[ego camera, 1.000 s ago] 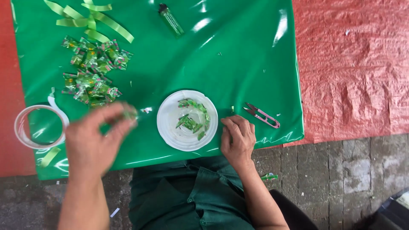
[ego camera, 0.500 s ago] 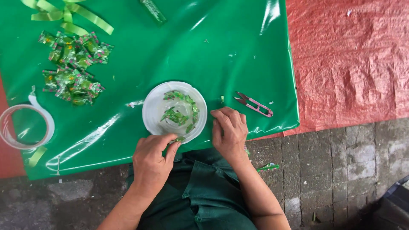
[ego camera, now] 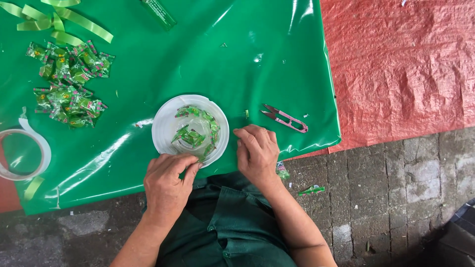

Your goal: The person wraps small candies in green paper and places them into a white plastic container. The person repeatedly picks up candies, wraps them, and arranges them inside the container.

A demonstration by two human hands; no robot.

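A round white plastic plate [ego camera: 162,134] lies on the green plastic sheet [ego camera: 232,64] and holds several green wrapped candies [ego camera: 194,133]. My left hand [ego camera: 167,182] sits at the plate's near rim, its fingertips pinched on a green candy at the edge. My right hand [ego camera: 257,153] rests knuckles-up on the sheet just right of the plate, fingers curled together, with nothing visible in it. A pile of the same green candies [ego camera: 67,84] lies at the far left.
Pink-handled thread snips [ego camera: 285,118] lie right of my right hand. A clear tape roll [ego camera: 42,143] sits at the left edge, with green ribbon [ego camera: 64,24] and a green tube [ego camera: 158,11] at the top. A red woven mat [ego camera: 401,64] and stone floor [ego camera: 396,198] lie to the right.
My left hand has come from beside the candy pile to the plate's near rim. My right hand has stayed next to the plate. The camera view has shifted.
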